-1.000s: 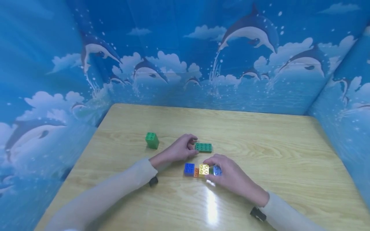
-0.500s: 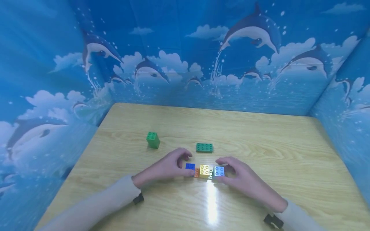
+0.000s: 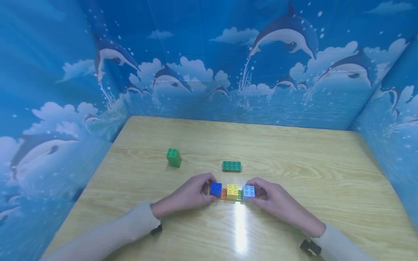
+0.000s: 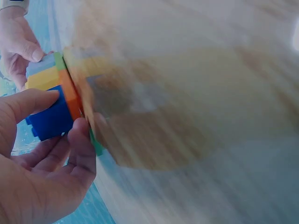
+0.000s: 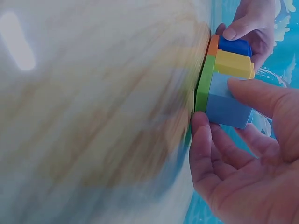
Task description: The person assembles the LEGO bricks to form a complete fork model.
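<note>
A row of toy building bricks lies in front of me in the head view: a dark blue brick [image 3: 216, 189], a yellow brick [image 3: 232, 191] and a light blue brick [image 3: 249, 191] stand on a flat orange brick [image 4: 69, 91] and a flat light green brick [image 5: 204, 86]. My left hand [image 3: 192, 192] pinches the dark blue brick at the left end, its thumb on the near side. At the other end, my right hand [image 3: 281, 201] holds the light blue brick between thumb and fingers. The flat bricks sit close over the tabletop in both wrist views.
Behind the row lies a flat dark green brick [image 3: 232, 166]. A tall green block [image 3: 174, 158] stands farther left on the wooden table [image 3: 294, 152]. Dolphin-printed sheets [image 3: 202, 79] enclose the table's back and sides.
My left hand has come from beside the flat dark green brick to the dark blue brick. My right hand has shifted right, from around the yellow brick to the light blue one.
</note>
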`<state>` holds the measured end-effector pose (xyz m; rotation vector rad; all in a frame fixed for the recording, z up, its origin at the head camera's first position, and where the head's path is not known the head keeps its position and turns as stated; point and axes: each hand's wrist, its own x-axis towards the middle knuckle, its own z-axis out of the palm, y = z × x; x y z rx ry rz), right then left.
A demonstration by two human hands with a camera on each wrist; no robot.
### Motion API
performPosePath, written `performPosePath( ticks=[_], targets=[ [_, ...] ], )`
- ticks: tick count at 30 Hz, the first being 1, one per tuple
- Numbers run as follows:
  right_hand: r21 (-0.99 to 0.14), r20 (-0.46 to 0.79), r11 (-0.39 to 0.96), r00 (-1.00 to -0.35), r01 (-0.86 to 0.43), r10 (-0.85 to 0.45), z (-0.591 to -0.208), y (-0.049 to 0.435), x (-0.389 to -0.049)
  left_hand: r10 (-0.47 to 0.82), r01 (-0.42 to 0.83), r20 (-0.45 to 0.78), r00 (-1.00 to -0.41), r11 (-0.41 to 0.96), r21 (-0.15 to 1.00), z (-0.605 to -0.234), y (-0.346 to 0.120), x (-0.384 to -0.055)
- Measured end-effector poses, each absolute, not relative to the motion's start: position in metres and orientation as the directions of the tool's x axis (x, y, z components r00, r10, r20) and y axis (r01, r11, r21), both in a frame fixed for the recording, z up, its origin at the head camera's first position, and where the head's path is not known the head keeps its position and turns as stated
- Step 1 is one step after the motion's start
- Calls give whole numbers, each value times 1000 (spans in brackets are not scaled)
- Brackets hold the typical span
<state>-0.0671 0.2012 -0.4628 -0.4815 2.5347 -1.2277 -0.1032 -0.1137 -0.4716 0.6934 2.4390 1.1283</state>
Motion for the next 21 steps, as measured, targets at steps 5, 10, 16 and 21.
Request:
performPosePath(
  ticks=[5,10,16,21],
  targets=[
    [-779,-75,593,-908,-205,-413,-461,203,-70,548,291,-94,-831,573,766,-471,-115,-103],
    [-775,-36,588,-912,-233,-409,-460,204,-75,531,311,-52,-846,571,760,-467,-115,-106],
    [-784,-22,580,-924,-221,-382,-454,204,-85,523,334,-4,-852,550,765,-462,-115,-113],
    [-773,56,566,-920,-286,-388,-450,205,-95,522,376,53,-851,536,756,-457,-112,-125]
  ],
)
